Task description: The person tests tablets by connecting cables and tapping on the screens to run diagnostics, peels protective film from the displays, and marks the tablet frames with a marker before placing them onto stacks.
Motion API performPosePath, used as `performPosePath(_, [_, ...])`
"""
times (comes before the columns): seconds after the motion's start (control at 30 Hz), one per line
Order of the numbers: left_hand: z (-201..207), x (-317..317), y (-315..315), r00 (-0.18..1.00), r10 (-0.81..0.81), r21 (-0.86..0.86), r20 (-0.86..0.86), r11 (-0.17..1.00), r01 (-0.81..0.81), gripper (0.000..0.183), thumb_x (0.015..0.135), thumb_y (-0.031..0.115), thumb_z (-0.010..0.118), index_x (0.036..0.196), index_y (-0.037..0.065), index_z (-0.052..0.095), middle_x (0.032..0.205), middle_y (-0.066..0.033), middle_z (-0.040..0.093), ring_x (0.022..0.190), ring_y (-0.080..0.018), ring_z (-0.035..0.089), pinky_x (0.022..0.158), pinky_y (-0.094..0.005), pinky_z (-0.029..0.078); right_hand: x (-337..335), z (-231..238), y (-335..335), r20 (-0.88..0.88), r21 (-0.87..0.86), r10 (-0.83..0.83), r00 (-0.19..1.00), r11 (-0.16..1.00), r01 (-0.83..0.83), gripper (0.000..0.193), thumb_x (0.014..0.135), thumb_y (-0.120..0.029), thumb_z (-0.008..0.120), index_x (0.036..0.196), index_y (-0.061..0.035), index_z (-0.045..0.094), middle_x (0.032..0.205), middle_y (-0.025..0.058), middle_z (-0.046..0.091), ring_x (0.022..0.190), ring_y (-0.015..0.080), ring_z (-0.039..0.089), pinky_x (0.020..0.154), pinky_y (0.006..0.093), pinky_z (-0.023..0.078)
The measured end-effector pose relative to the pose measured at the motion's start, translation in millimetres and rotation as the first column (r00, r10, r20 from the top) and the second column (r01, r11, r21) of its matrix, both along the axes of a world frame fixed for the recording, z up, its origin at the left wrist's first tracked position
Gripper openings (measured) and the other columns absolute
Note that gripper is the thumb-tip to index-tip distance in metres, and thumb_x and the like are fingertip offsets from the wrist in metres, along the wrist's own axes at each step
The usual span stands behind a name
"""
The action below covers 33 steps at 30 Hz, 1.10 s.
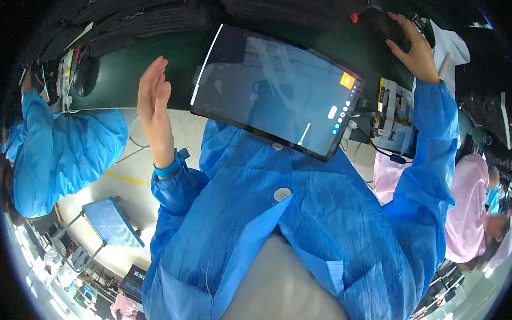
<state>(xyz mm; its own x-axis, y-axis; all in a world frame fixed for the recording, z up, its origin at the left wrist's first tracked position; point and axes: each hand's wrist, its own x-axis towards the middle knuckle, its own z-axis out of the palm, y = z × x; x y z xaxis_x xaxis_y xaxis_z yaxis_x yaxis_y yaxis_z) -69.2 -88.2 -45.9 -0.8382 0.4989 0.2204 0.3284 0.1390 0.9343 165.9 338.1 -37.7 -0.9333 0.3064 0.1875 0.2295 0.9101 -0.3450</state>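
A large tablet [269, 93] with a lit dark screen lies tilted at the table's near edge, right in front of my body. Along one side of its screen runs a row of small round icons and an orange square. My left hand [156, 111] is raised left of the tablet, fingers stretched out and holding nothing, apart from the screen. Beyond the tablet's right end my right hand [415, 52] reaches over the far part of the table. Its thumb and forefinger are spread, with nothing visible between them. A small red knob-like thing [353, 18] is left of that hand.
An opened electronic device [393, 117] with yellow edges and cables is right of the tablet, below my right forearm. A dark green tabletop [120, 79] stretches left. Co-workers in blue [64, 147] and pink [467, 207] sit on either side. A blue chair [111, 222] stands behind at left.
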Motion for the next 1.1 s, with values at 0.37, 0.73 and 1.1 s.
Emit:
performPosePath(0.37, [-1.1, 1.4, -2.0, 0.999, -0.033, -0.001, 0.016, 0.999, 0.033, 0.037, 0.088, 0.012, 0.051, 0.123, 0.001, 0.051, 0.128, -0.0145, 0.052, 0.123, -0.0235, 0.046, 0.106, -0.0366, 0.03, 1.8, -7.4, 12.3, -0.072, 0.077, -0.023, 0.997, 0.997, 0.028, 0.052, 0.082, -0.016, 0.067, 0.13, -0.0137, 0.047, 0.128, 0.0108, 0.052, 0.117, 0.0265, 0.052, 0.1, 0.0367, 0.041])
performPosePath(0.73, [-1.4, 2.5, -6.4, 0.999, -0.031, 0.0, 0.031, 1.0, 0.031, 0.036, 0.087, 0.008, 0.05, 0.122, 0.0, 0.051, 0.127, -0.0142, 0.052, 0.122, -0.0235, 0.046, 0.105, -0.0362, 0.03, 2.2, -9.2, 15.8, -0.089, -0.108, -0.066, 0.994, 0.993, 0.056, 0.052, 0.083, -0.014, 0.066, 0.131, -0.013, 0.046, 0.126, 0.0108, 0.053, 0.118, 0.0249, 0.051, 0.101, 0.0335, 0.038])
performPosePath(1.1, [59.8, 65.3, 100.2, 0.669, -0.536, -0.353, -0.515, 0.844, 0.404, 0.065, 0.068, 0.026, 0.072, 0.125, 0.007, 0.05, 0.132, -0.0159, 0.045, 0.127, -0.0347, 0.037, 0.107, -0.0436, 0.027, 78.4, 78.2, -166.7, -0.172, 0.149, 0.053, 0.984, 0.988, -0.027, 0.019, 0.073, -0.003, 0.065, 0.091, -0.0005, 0.063, 0.08, 0.0097, 0.063, 0.068, 0.0221, 0.063, 0.058, 0.0278, 0.05])
